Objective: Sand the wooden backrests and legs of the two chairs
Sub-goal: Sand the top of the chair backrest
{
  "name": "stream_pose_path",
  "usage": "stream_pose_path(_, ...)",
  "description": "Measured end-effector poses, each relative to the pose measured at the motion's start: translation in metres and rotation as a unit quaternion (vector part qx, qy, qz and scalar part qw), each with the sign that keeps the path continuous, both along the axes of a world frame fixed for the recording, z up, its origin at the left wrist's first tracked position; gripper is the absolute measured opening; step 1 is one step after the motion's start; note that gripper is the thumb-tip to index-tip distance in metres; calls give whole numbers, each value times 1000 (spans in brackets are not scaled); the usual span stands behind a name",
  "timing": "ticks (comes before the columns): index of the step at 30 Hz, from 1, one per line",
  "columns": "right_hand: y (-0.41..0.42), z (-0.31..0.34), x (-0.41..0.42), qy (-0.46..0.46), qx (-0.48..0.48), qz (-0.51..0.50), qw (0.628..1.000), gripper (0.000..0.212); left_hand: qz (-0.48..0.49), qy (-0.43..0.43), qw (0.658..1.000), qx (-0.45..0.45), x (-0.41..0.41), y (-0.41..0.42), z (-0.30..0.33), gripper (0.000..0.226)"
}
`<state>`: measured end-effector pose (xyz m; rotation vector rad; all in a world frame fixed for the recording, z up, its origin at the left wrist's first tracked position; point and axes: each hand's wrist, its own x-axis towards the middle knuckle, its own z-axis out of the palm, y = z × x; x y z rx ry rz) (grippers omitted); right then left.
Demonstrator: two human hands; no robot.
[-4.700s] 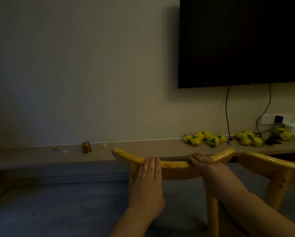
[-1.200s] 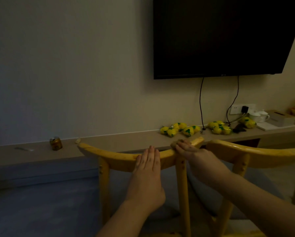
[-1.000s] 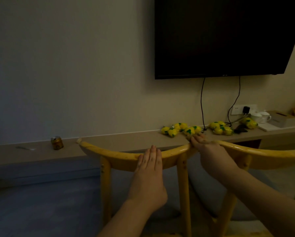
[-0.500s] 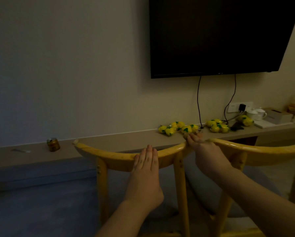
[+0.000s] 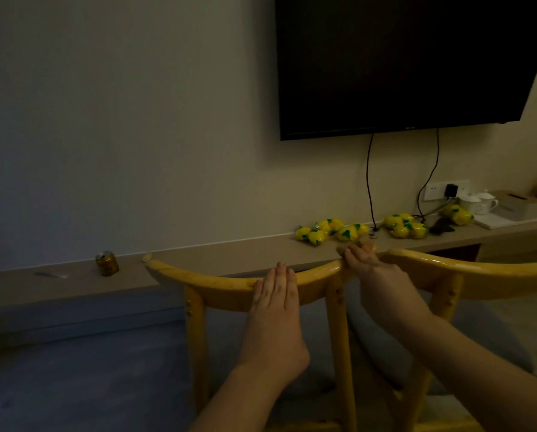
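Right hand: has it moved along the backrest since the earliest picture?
Yes. The right hand slid rightward to the backrest's end, away from the flat left hand.

- The near chair's backrest (image 5: 217, 283) stands before a long shelf (image 5: 229, 249) running along the wall.
- The second chair's backrest (image 5: 466, 269) is just right of it.
- The left hand (image 5: 276, 310) lies flat on the near backrest; the right hand (image 5: 373, 272) is at its right end.
- A can (image 5: 107, 263) stands on the shelf at left, packets (image 5: 332, 230) at right, below the television (image 5: 410, 63).
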<state>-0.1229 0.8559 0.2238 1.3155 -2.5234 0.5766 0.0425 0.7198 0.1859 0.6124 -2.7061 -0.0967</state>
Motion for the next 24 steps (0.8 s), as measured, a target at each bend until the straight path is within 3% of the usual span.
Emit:
stream_pose_path(4, 0, -24, 16, 15, 9, 92, 996, 84, 2, 1, 1000, -15, 3, -3, -5, 109)
stream_pose_path(10, 5, -49, 20, -34, -101, -21, 994, 75, 3, -2, 1000, -20, 0, -3, -5, 112)
stream_pose_path(15, 4, -85, 28, -58, -91, 5, 994, 77, 2, -6, 1000, -20, 1, -4, -6, 109)
stream_pose_path(18, 8, -82, 17, -59, -142, -16, 988, 63, 1, 0, 1000, -19, 2, -4, -6, 108)
stream_pose_path(24, -7, -81, 32, -38, -217, -3, 975, 63, 4, 4, 1000, -21, -1, -4, -10, 109)
